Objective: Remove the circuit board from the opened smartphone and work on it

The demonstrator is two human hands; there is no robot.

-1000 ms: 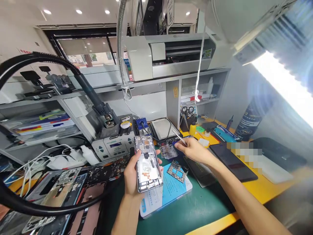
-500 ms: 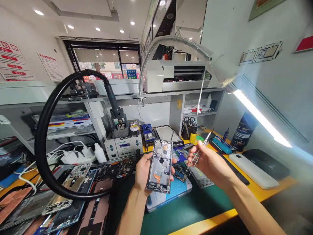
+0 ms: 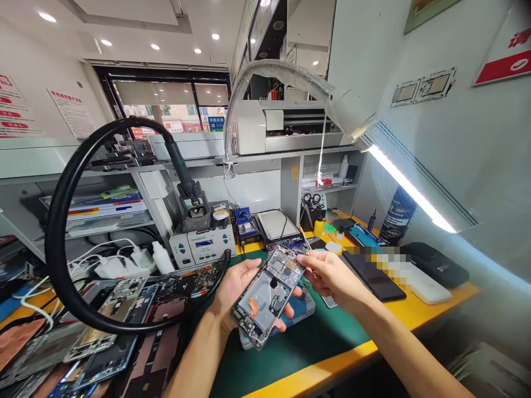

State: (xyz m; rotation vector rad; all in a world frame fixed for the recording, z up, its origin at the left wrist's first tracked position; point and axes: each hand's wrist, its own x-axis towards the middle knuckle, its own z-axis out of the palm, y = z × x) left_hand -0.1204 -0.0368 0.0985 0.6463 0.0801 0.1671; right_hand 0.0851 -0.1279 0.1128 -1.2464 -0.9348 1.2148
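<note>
An opened phone [image 3: 262, 309] lies tilted across my left hand [image 3: 233, 284], whose fingers wrap under it and show at its right edge. Its back is off; an orange flex strip and, at the upper end, chips and metal shields are exposed. Against the phone's upper right corner are the fingertips of my right hand [image 3: 332, 273], which keeps a pair of thin metal tweezers [image 3: 305, 237] pointing up and away. Beneath the phone, a blue box [image 3: 305, 310] rests on the green mat [image 3: 327, 342], partly hidden.
Phone frames and back covers [image 3: 103, 337] are piled at the left, under the looped black hose [image 3: 56, 232] of a hot-air station [image 3: 203, 246]. To the right lie a dark phone [image 3: 373, 279] and a white case [image 3: 427, 282]. A lit lamp [image 3: 410, 188] hangs above.
The phone has tilted, its top swinging right. My right hand has moved left from beside the phone to its upper corner, tweezers still in it. The camera view has shifted slightly right.
</note>
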